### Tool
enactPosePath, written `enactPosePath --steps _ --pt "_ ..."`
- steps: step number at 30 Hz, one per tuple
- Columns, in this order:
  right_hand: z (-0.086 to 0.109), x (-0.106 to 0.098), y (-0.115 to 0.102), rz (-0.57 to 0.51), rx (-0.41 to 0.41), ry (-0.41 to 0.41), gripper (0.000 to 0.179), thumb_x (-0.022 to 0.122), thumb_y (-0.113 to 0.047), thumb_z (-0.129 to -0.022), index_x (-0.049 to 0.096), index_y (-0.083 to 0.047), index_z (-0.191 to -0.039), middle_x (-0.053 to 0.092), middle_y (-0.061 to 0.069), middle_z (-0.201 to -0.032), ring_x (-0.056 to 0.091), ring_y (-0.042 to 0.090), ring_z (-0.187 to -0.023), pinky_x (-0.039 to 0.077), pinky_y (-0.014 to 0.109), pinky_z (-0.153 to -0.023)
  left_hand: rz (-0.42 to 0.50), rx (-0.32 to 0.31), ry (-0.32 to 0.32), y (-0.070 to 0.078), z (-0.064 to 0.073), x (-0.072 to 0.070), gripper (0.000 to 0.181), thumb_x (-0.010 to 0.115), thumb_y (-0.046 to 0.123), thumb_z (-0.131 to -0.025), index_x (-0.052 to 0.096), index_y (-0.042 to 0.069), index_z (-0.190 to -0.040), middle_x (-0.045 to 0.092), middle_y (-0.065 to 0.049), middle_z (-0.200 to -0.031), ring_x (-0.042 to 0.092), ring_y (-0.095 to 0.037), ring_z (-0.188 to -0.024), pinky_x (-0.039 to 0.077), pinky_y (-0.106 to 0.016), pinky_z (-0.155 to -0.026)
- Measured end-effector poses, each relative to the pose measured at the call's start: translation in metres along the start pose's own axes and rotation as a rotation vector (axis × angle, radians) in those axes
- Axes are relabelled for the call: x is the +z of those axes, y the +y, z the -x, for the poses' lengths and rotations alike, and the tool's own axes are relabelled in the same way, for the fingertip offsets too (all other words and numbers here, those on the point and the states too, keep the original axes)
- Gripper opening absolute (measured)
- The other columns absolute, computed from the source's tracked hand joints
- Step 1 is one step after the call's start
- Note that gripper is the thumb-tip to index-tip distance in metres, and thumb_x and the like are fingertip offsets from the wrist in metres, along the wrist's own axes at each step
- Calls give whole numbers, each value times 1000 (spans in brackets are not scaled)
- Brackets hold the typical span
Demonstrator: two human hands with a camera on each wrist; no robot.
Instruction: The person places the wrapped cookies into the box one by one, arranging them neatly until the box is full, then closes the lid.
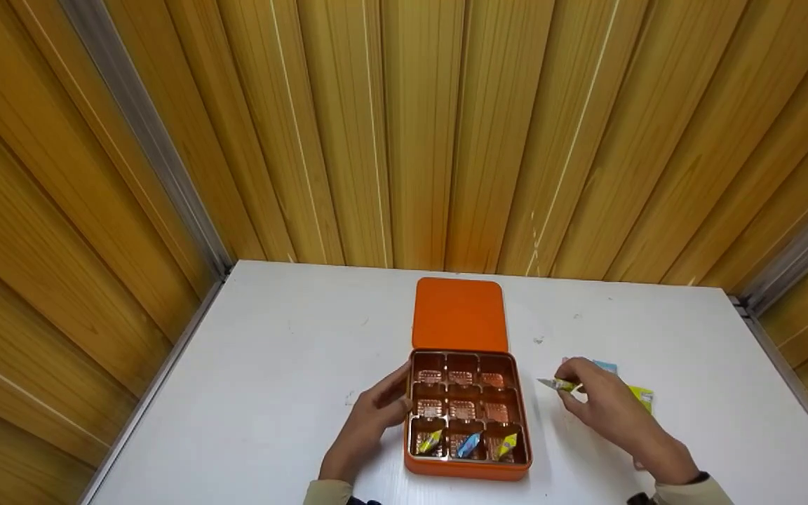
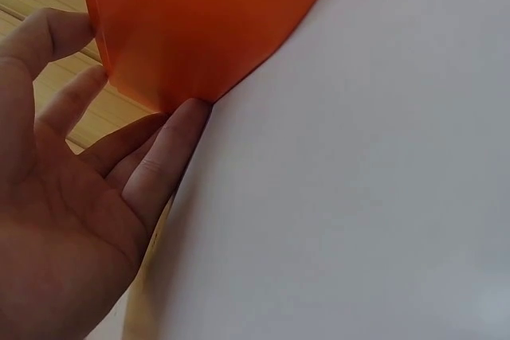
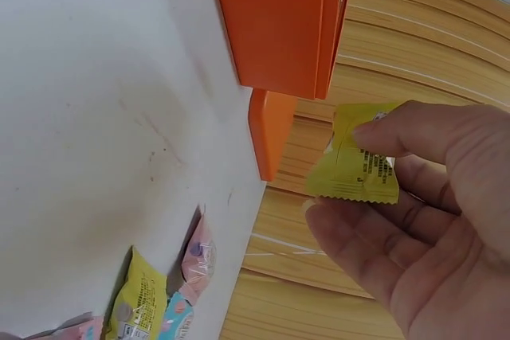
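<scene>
Across the white table (image 1: 271,351), an orange tin (image 1: 467,471) is set with its long axis running away from the person, its lid (image 1: 459,313) laid back at the far end. The tin's left side is touched by the left hand (image 1: 376,415), whose fingers are stretched along it rather than wrapped round it. To the right of the tin, the right hand (image 1: 609,405) is held apart from the wall, and loose packets (image 3: 142,300) are seen on the table near it. Inside the tin, the nearest row of compartments is occupied by three small packets (image 1: 469,444). Between the right thumb and fingers a yellow packet (image 3: 355,171) is pinched; it is placed just beyond the tin's right wall, roughly level with its farther half, its long axis turned crosswise and one end pointed leftward at the compartments. By the right hand alone is it reached.
</scene>
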State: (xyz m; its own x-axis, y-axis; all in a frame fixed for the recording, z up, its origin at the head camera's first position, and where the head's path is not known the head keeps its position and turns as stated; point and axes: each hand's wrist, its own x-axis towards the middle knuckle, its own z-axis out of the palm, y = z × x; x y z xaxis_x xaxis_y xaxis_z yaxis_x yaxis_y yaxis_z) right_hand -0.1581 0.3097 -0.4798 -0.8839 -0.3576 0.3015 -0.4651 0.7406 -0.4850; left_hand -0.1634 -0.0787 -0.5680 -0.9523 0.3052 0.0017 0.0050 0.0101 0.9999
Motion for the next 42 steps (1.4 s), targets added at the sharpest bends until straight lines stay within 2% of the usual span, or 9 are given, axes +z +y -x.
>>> enactPosePath --steps 2,6,13,19,29,37,42 --pt "-2 0 1 -14 -55 13 35 82 11 -84 64 -10 -104 69 -3 -100 70 18 -88 62 36 -72 -1 -8 2 1 0 0 60 63 19 -105 46 24 -163 51 -10 -160 48 -32 -146 53 -45 -104" --pt "-6 -1 3 -52 -51 -14 33 82 10 -86 67 -11 -106 70 -3 -103 71 21 -89 62 37 -74 4 -3 2 2 -1 -1 61 63 19 -105 46 23 -163 51 -11 -159 49 -32 -145 54 -44 -101" --pt "-11 1 5 -110 -133 21 33 84 10 -85 69 -11 -107 71 -2 -101 72 21 -86 63 35 -74 8 0 -1 3 -1 -3 61 63 18 -106 45 22 -164 51 -13 -159 50 -33 -144 55 -43 -100" --pt "-14 3 6 -172 -171 37 36 86 8 -83 71 -13 -108 74 -2 -100 73 22 -86 63 34 -76 27 9 -5 1 -1 -3 61 63 16 -105 45 20 -164 51 -15 -159 51 -34 -143 56 -43 -99" --pt "-18 5 1 -205 -140 4 32 86 1 -86 76 -16 -110 76 -7 -105 74 12 -93 63 37 -80 40 21 -11 -1 0 -1 61 64 15 -105 46 19 -163 50 -16 -160 49 -35 -144 55 -43 -100" --pt "-26 5 -11 -256 -117 -54 31 84 2 -89 76 -18 -111 74 -7 -106 75 17 -93 63 36 -82 40 20 -9 -1 0 -2 61 64 13 -105 46 19 -163 51 -17 -159 51 -36 -143 55 -45 -101" --pt "-32 6 -17 -259 -127 -58 32 83 4 -89 76 -17 -112 74 -9 -106 74 17 -93 63 37 -82 32 25 -7 -1 0 -2 61 64 14 -105 46 20 -163 51 -16 -158 51 -34 -143 55 -44 -101"
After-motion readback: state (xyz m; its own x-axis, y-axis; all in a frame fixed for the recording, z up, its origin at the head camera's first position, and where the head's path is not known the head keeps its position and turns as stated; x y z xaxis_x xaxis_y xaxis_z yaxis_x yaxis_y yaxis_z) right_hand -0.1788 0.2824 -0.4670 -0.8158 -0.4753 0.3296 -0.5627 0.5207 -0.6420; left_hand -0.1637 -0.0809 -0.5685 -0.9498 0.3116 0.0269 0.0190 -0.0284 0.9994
